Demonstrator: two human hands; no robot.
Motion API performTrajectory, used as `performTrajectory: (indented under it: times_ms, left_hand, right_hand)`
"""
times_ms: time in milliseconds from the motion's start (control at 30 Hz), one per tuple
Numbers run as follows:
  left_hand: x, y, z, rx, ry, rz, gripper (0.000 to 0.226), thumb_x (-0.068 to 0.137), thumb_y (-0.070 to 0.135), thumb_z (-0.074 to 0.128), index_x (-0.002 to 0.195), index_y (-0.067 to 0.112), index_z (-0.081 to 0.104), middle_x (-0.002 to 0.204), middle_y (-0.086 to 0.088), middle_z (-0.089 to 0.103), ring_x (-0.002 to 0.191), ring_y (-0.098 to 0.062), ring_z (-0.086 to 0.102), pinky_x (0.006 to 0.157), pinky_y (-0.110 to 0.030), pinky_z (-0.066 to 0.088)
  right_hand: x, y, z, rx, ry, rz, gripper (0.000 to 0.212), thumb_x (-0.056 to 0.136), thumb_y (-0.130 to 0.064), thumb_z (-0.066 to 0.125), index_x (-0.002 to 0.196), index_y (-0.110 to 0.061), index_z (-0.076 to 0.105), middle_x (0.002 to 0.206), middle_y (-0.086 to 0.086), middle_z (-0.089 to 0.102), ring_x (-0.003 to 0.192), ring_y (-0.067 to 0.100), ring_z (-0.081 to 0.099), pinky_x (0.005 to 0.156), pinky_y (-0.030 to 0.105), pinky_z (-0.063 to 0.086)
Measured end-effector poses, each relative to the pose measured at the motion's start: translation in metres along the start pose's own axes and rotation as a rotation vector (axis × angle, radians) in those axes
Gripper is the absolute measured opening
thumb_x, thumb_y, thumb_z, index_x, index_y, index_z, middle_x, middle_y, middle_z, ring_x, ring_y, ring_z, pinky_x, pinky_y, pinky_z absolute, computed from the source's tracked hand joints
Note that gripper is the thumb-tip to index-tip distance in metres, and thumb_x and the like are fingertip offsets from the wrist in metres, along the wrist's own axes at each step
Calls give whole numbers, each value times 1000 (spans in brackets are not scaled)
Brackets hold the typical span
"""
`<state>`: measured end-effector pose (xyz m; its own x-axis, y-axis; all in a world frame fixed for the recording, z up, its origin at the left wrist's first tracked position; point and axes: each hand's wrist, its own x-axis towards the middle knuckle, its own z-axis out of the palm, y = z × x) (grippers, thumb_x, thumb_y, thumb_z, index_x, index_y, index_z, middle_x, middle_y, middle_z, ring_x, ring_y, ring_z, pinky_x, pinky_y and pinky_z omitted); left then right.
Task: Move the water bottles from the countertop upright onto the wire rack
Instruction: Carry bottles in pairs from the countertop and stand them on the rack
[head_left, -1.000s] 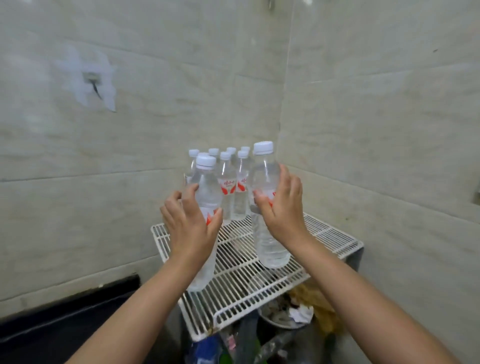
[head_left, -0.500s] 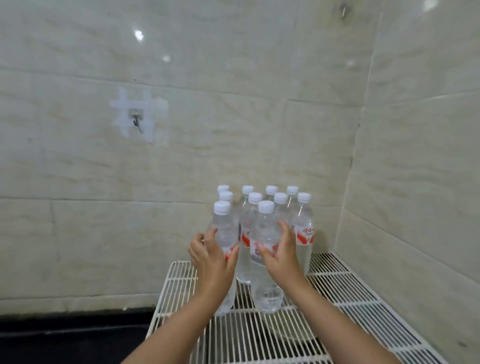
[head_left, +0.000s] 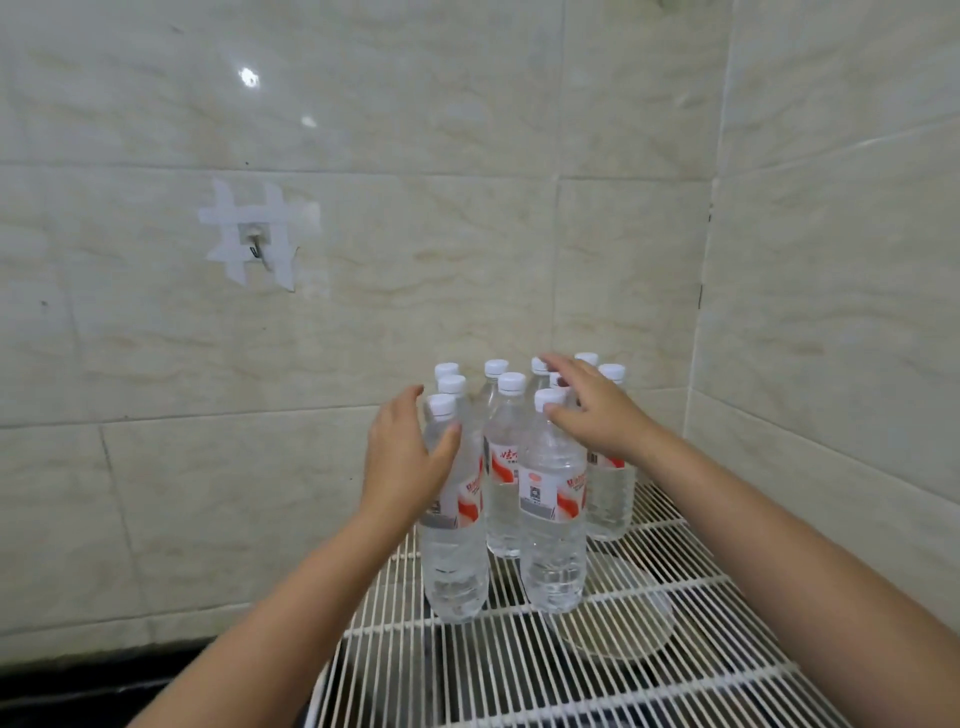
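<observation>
Two bottles stand nearest on the wire rack (head_left: 519, 670): the left front bottle (head_left: 453, 525) and the right front bottle (head_left: 551, 519), both upright on the white bars, just beside each other. The left hand (head_left: 402, 462) lies against the left bottle's side, its fingers (head_left: 410, 402) fairly straight and its thumb across the shoulder; I cannot tell whether it grips or only touches. The right hand (head_left: 597, 410) hovers at the right bottle's cap, its fingers (head_left: 558, 364) spread and loose, holding nothing.

What could go wrong, as I judge it: these bottles are tall and narrow, and their bases sit on thin bars with gaps between. A brush from either hand as it pulls away could rock a front bottle. Packed as they are, one falling backward would likely knock the cluster behind, while one tipping forward could roll off the rack.

Each bottle is clear plastic, full of water, with a white screw cap and a red-and-white label round the middle.

Behind the front pair stands the back group of bottles (head_left: 501, 467), caps at several heights, all upright and close together near the corner. Beyond them are the tiled wall (head_left: 415, 260) and a taped hook (head_left: 254, 244).
</observation>
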<state>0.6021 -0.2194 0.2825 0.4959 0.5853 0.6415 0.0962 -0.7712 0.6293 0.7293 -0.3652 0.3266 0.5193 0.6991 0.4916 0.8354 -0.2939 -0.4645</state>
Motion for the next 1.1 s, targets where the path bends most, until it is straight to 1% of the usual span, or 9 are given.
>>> performTrajectory:
  times_ms: [133, 300, 533, 633, 733, 800, 933, 1000, 1100]
  left_hand:
    - [26, 11, -5, 126, -147, 17, 47, 83, 26, 59, 127, 13, 47, 126, -10, 58, 112, -27, 54, 88, -35, 44]
    - [35, 10, -5, 113, -202, 32, 39, 81, 19, 62, 119, 15, 57, 118, -9, 64, 105, -25, 60, 86, -32, 46]
    - [40, 3, -15, 98, -286, 93, 33, 78, 21, 67, 110, 14, 61, 105, -8, 67, 80, -18, 57, 70, -24, 42]
    - [34, 12, -13, 264, -180, 71, 35, 73, 35, 70, 97, 14, 56, 92, -8, 65, 78, -25, 56, 60, -28, 37]
    - [22, 21, -4, 373, -72, 69, 39, 74, 47, 63, 84, 16, 42, 80, -4, 52, 68, -22, 44, 48, -28, 26]
    - [19, 26, 0, 398, -38, 53, 41, 76, 52, 56, 81, 15, 38, 75, -3, 47, 67, -25, 45, 45, -27, 23]
    - [18, 29, 1, 372, -110, 53, 39, 86, 38, 50, 107, 5, 51, 108, -16, 58, 96, -33, 55, 68, -32, 37]
    - [12, 25, -6, 173, -216, 93, 37, 87, 25, 53, 118, 6, 50, 121, -14, 57, 107, -26, 53, 79, -28, 36]
    - [8, 20, -23, 104, -415, 198, 44, 85, 6, 50, 128, 8, 43, 134, -10, 47, 118, -17, 43, 93, -22, 30]
  right_hand:
    - [14, -4, -8, -219, -272, -21, 42, 92, -11, 39, 134, -18, 41, 143, 7, 40, 130, 22, 37, 105, 30, 29]
    - [12, -6, -8, -275, -321, -62, 39, 94, -14, 38, 133, -17, 42, 139, 6, 47, 123, 21, 44, 95, 27, 32]
    - [7, -9, -11, -339, -297, -58, 37, 93, -18, 41, 129, -17, 47, 115, 14, 58, 103, 28, 53, 76, 30, 36]
    - [6, -13, -12, -442, -274, -43, 31, 92, -28, 44, 116, -10, 54, 108, 15, 58, 98, 28, 54, 70, 31, 37]
    - [-2, -19, -10, -599, -127, -1, 32, 90, -39, 46, 76, -11, 50, 103, 11, 61, 90, 26, 55, 62, 28, 31]
    - [-6, -26, -5, -673, 34, 68, 31, 89, -36, 42, 78, -11, 57, 101, 11, 64, 96, 30, 57, 65, 29, 32]
    - [-5, -35, -4, -675, 17, 182, 31, 90, -29, 37, 101, -10, 59, 103, 10, 61, 97, 29, 56, 64, 28, 34]
    - [-5, -31, -16, -554, -186, 128, 27, 89, -34, 43, 101, -14, 57, 97, 8, 56, 92, 26, 53, 64, 28, 38]
    - [-12, -22, -37, -371, -436, 19, 42, 84, -21, 53, 126, -19, 49, 125, 2, 54, 106, 22, 54, 84, 30, 45]
